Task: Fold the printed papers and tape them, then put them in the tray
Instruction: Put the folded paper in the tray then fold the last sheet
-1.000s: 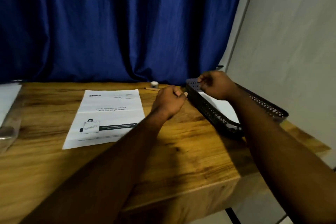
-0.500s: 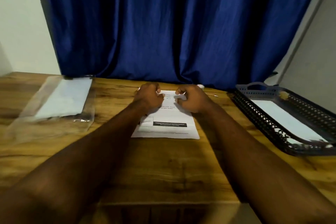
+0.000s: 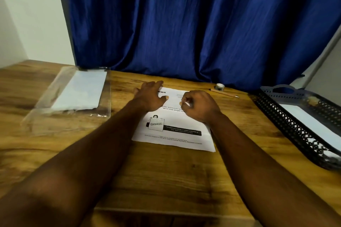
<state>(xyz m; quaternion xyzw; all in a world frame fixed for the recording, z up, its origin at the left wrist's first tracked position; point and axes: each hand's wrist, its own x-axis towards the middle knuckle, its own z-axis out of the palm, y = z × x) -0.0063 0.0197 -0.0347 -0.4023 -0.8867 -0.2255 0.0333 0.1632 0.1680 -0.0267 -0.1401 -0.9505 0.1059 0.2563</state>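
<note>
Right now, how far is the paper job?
Done: one white paper lies in the tray. In hand: a printed sheet lies flat, unfolded, left hand spread on its top, right hand curled beside. Left: folding, taping with the tape roll, traying; further paper lies in the plastic sleeve.

- A deep blue, pleated fabric curtain point(image 3: 184, 24) hangs across the far side and reaches down behind the table's far edge.
- A brown wooden table point(image 3: 175, 180) with a strong grain fills the near half of the scene.
- A slim, light wooden pencil point(image 3: 224, 93) lies flat at the far right of the table, with its dark tip pointing right.
- A clear, flat plastic sleeve point(image 3: 55, 116) lies on the far left of the table.
- A plain white wall point(image 3: 27, 14) stands left of the curtain.
- A pale grey panel point(image 3: 324, 64) stands to its right.
</note>
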